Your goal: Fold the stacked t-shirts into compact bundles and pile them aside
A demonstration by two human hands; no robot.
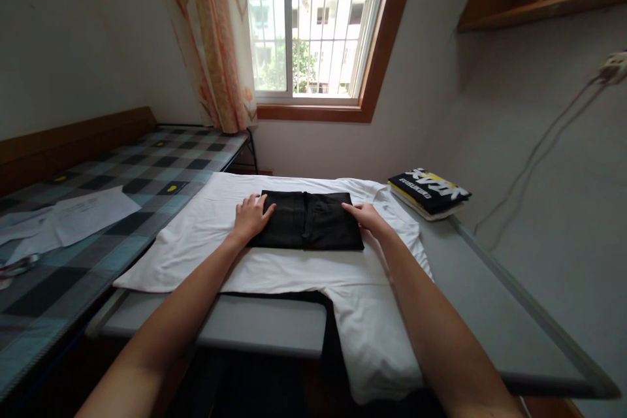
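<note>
A flat black rectangular piece (333, 225), folder-like or folded, with a seam down its middle, lies on a white T-shirt (279, 269) spread over a grey table. At its left end rests my left hand (251, 217), fingers spread, thumb over the edge. My right hand (368, 217) grips the upper right edge, a fingertip on top and the other fingers partly hidden beside it. One sleeve of the shirt hangs over the table's front edge, near my right forearm.
A stack of folded clothes (431, 192), black with white print on top, lies at the table's back right. To the left is a checked bed (196, 163) with papers (78, 215) on it. The grey table (494, 300) extends right to the wall. A barred window is ahead.
</note>
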